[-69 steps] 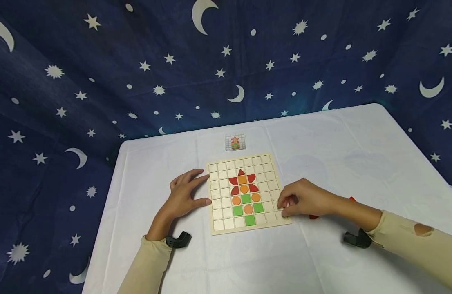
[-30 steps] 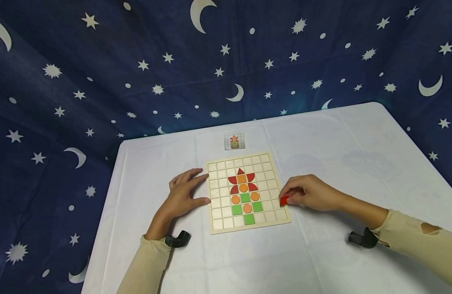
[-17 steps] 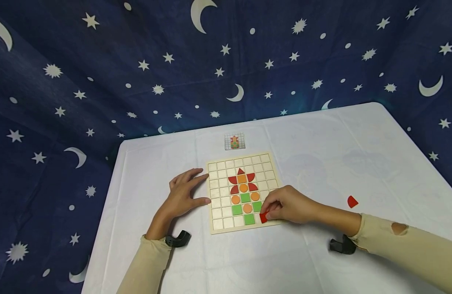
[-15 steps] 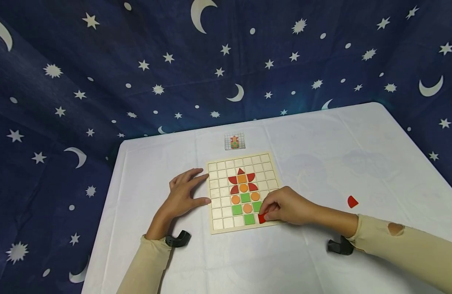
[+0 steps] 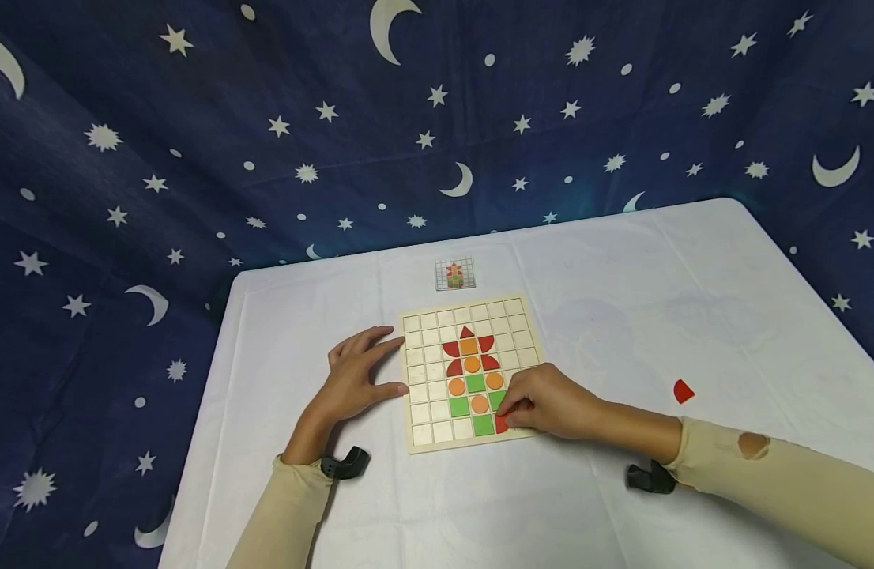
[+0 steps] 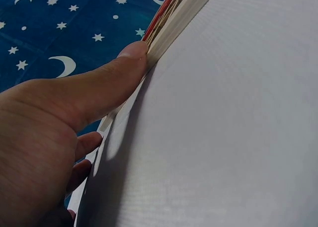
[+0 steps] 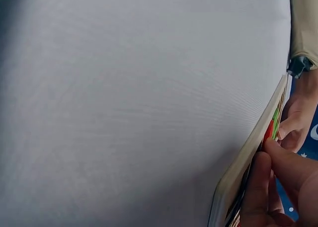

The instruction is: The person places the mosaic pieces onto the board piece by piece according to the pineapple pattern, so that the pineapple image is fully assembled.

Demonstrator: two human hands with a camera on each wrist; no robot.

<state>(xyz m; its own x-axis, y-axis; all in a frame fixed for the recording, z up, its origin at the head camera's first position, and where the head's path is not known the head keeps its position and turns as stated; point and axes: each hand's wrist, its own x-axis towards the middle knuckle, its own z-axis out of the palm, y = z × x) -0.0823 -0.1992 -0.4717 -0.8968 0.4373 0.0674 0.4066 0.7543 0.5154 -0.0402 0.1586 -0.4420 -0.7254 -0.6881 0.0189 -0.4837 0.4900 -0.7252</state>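
Observation:
A pale wooden grid board (image 5: pixel 423 412) lies on the white table, with red, orange and green tiles in the middle columns. My right hand (image 5: pixel 554 403) reaches over the lower right of the board. Its thumb and fingers pinch a red tile (image 5: pixel 501 425) with a curved edge, down in the bottom row just right of a green square tile (image 5: pixel 483 425); the fingertips partly cover it. At the board's left edge rests my left hand (image 5: pixel 352 387), fingers spread. In the left wrist view its thumb (image 6: pixel 131 55) touches the side of the board.
Farther right on the table lies a loose red quarter-circle tile (image 5: pixel 682 391). Behind the board is a small pattern card (image 5: pixel 454 274) showing a similar coloured figure on a grid. A dark blue curtain (image 5: pixel 380 142) with moons and stars hangs beyond the table.
My right hand has carried the red tile leftward from the board's right edge to the bottom row, beside the green square. The left hand has stayed in place.

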